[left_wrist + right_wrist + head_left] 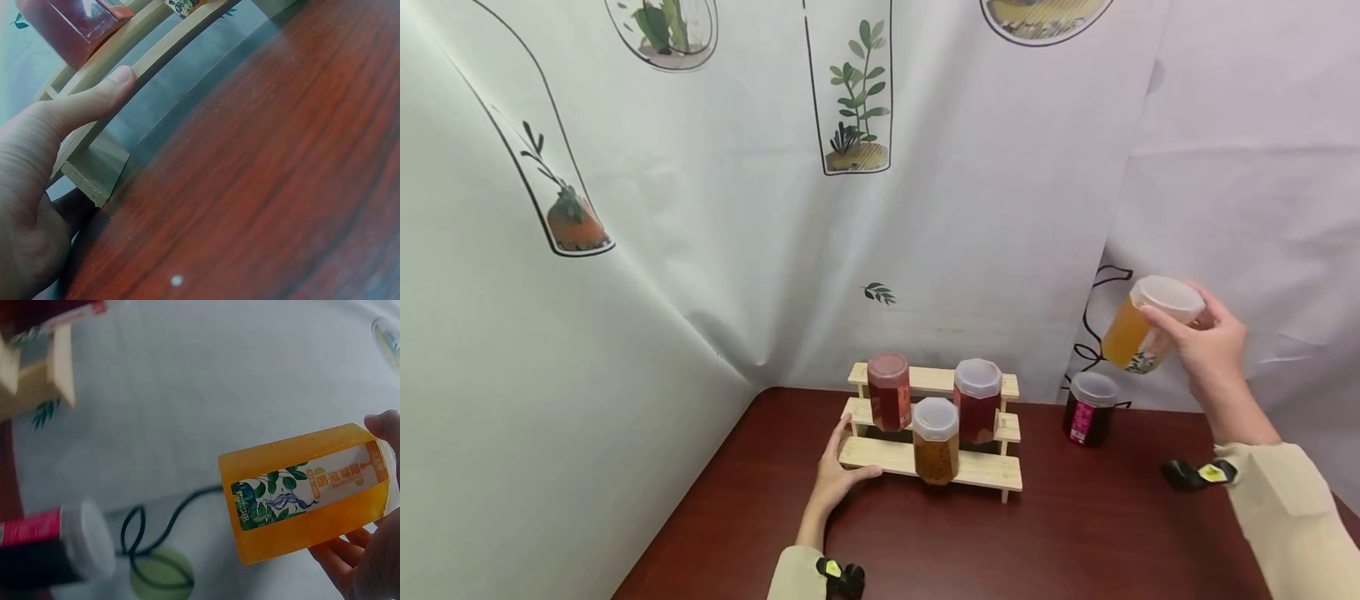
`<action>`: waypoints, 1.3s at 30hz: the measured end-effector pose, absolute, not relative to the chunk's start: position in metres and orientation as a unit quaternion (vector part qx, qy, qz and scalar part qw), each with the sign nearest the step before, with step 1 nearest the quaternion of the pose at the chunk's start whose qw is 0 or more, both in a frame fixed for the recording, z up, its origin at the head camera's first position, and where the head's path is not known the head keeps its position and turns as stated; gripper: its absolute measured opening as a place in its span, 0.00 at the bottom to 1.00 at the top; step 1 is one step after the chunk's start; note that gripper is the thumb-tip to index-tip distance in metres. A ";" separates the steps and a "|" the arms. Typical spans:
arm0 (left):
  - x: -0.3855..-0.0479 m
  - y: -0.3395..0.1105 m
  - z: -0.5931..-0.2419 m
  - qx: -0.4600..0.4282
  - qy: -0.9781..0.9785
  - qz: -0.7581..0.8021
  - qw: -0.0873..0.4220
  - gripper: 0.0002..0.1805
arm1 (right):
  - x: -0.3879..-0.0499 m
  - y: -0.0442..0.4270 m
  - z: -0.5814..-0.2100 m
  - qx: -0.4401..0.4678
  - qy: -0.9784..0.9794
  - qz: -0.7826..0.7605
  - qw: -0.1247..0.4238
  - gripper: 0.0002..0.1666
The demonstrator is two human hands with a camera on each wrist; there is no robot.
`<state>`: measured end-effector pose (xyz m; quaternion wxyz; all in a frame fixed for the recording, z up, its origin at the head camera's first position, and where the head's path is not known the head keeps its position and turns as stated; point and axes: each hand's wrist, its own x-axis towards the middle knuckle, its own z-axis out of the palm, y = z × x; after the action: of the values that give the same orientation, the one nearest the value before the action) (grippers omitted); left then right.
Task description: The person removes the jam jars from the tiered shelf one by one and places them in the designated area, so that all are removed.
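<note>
My right hand (1213, 346) grips a jar of yellow-orange contents (1131, 333) by its whitish lid end and holds it tilted in the air; its printed label (309, 487) faces the right wrist camera. My left hand (835, 479) holds the left end of a three-step wooden rack (880, 454), its thumb (100, 100) along the lowest step's front edge. On the rack stand a red jar (889, 400) at left, a dark red jar (977, 408) at right and an amber jar with specks (936, 450) in front on the lowest step.
A dark jar with a pink label (1090, 412) stands on the reddish-brown table (1075, 517), right of the rack and below the raised jar. A white printed cloth (1000, 208) hangs behind the table, and another stretch of it runs along the left side.
</note>
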<state>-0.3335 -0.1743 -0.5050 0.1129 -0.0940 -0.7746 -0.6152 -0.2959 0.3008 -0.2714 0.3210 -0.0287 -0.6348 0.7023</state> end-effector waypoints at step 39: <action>-0.322 -0.184 -0.503 -0.063 -0.790 -0.596 0.129 0.58 | -0.338 0.344 -0.405 -0.252 -0.769 0.563 0.166 0.55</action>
<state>-0.3217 -0.1839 -0.5031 0.1287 -0.0631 -0.7901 -0.5960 -0.3385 0.3442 -0.4052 0.1660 -0.2524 -0.7690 0.5633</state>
